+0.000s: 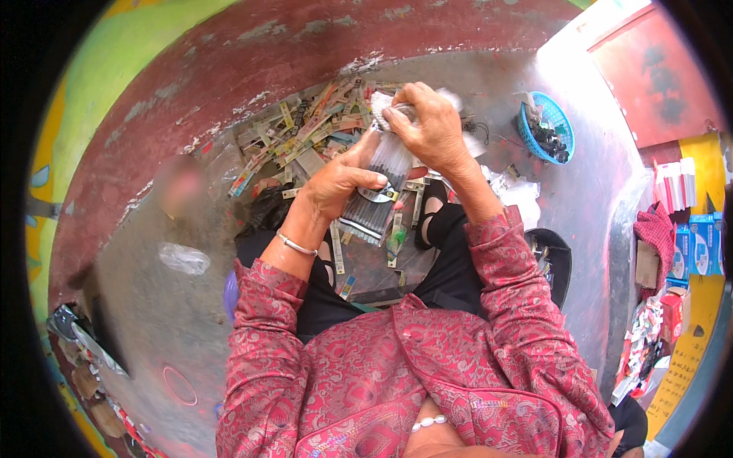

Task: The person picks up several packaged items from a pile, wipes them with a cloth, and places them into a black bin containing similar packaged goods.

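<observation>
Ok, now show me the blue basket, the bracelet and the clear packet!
Blue basket (557,114): head view, on its inner wall near the top.
Bracelet (295,245): head view, on the middle of its band.
Clear packet (369,211): head view, on its lower half, below the label.

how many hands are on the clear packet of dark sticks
2. The left hand grips the clear packet from the left, thumb across its front; the right hand pinches at its upper end. No other hand shows there.
</observation>
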